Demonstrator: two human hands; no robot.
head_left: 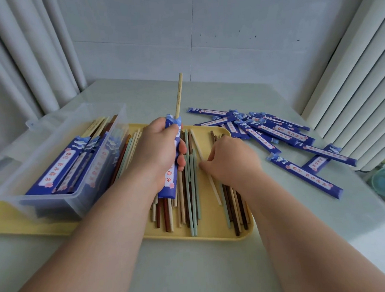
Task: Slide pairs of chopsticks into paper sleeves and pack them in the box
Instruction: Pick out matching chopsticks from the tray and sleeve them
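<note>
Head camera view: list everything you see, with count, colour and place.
table: one, pale grey-green, under everything
tray: one, yellow, mid-table
loose chopsticks: many, cream, mint, brown, on tray
box: one, clear, left side
packed sleeves: several, blue, in box
loose sleeves: many, blue, heaped on table, right
held sleeve: one, blue, raised over tray
protruding chopstick: one, cream, sticking out of held sleeve
cream chopstick: one, on tray
left hand: grips held sleeve
right hand: pinches cream chopstick

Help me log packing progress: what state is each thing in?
Blue paper sleeve: held upright by left hand, one pale wooden chopstick protruding.
Right hand: pinching cream chopstick on yellow plastic tray.
Clear plastic box: open, partly filled.
Spare blue sleeves: scattered on grey table.
</note>
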